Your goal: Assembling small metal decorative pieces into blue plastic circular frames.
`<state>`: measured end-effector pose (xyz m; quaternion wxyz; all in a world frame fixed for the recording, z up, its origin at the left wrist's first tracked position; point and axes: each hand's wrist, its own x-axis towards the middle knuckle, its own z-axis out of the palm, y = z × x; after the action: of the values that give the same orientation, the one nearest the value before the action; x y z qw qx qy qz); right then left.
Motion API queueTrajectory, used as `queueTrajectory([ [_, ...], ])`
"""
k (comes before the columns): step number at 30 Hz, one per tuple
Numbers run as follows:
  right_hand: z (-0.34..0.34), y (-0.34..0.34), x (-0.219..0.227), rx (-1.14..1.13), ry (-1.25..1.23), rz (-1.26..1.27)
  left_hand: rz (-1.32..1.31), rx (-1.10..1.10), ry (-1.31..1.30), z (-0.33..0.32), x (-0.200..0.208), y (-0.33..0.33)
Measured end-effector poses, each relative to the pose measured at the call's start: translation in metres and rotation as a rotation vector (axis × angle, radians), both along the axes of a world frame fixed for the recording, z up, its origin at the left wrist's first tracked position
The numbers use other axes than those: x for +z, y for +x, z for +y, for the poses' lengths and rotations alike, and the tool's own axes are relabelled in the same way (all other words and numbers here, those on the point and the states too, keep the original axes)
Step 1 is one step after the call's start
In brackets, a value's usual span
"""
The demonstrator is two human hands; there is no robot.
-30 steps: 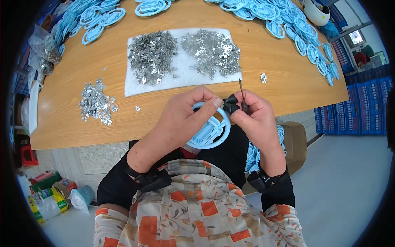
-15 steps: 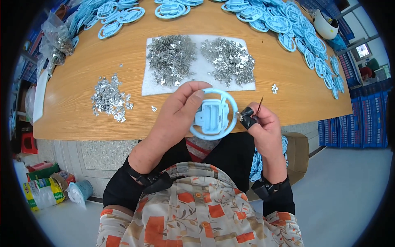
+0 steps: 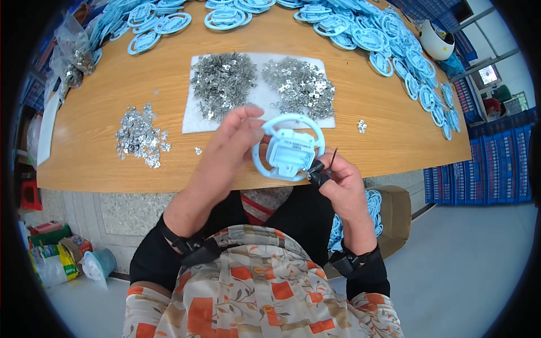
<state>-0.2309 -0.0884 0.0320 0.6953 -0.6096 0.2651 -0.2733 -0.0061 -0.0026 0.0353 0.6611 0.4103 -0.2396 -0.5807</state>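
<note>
A light-blue plastic toy steering wheel (image 3: 290, 151), a ring around a boxy centre, is held tilted over the table's near edge. My left hand (image 3: 232, 143) is at its upper left rim, thumb and fingers bent around it; the fingertips are partly hidden and slightly blurred. My right hand (image 3: 344, 188), with black tape on thumb and forefinger, pinches at the wheel's lower right rim. A thin dark pointed tool (image 3: 334, 160) sticks up from its grip; the tool's other end is hidden. A tiny silvery bit shows at the taped fingertips, too small to name.
Two heaps of small silver metal pieces (image 3: 224, 84) lie on a white foam sheet (image 3: 259, 119). A loose pile of metal plates (image 3: 141, 135) is at left. Light-blue wheels (image 3: 369, 39) are stacked along the far side. A cardboard box (image 3: 397, 211) with light-blue parts stands below right.
The wheel has turned in my hands, so its centre block now shows a different face. My right hand has come in from beside the wheel to its lower right rim. The whole view has shifted slightly.
</note>
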Motion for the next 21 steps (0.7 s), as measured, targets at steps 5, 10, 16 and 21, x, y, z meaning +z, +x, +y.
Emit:
queueTrajectory([
  [5,-0.003,-0.001,0.022,0.224,-0.024,0.085,-0.487,-0.527,0.041,-0.015,0.031,0.016],
  [10,-0.007,0.002,0.022,0.095,-0.148,0.062,-0.402,-0.493,0.097,-0.006,0.006,0.016],
  [16,-0.005,0.021,0.001,-0.116,-0.429,0.197,-0.281,-0.231,0.123,-0.005,-0.02,0.0],
  [21,-0.013,0.029,-0.014,-0.108,-0.569,0.227,-0.437,-0.191,0.15,-0.006,-0.03,0.001],
])
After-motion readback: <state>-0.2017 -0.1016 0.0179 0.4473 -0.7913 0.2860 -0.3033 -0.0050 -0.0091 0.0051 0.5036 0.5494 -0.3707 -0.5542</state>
